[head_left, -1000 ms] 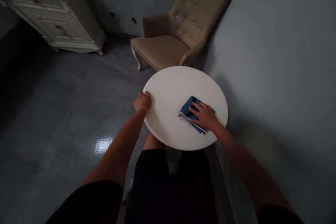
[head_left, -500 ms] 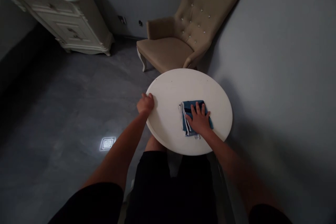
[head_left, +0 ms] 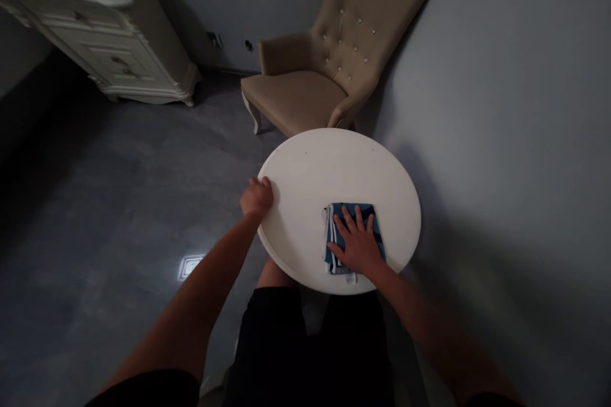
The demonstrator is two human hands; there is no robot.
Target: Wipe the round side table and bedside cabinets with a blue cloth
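Observation:
A folded blue cloth [head_left: 373, 211] with white edges lies on a round white table [head_left: 300, 203], close to its near rim. My right hand [head_left: 359, 245] rests flat on top of the cloth, fingers spread, covering its middle. At the table's left edge, my left hand [head_left: 258, 197] is closed around the rim. Its fingertips, partly hidden, curl over the border. A small white tag [head_left: 351, 278] sticks out from the cloth's near side.
Beyond the table stands a tufted tan armchair [head_left: 305, 98]. A white cabinet [head_left: 119, 57] is against the wall at the far left. The grey wall [head_left: 501, 108] runs along the table's right. My legs are under the near edge.
My right hand and the cloth beneath it have slid toward me across the tabletop. The left hand keeps its hold on the rim; the whole view has shifted slightly.

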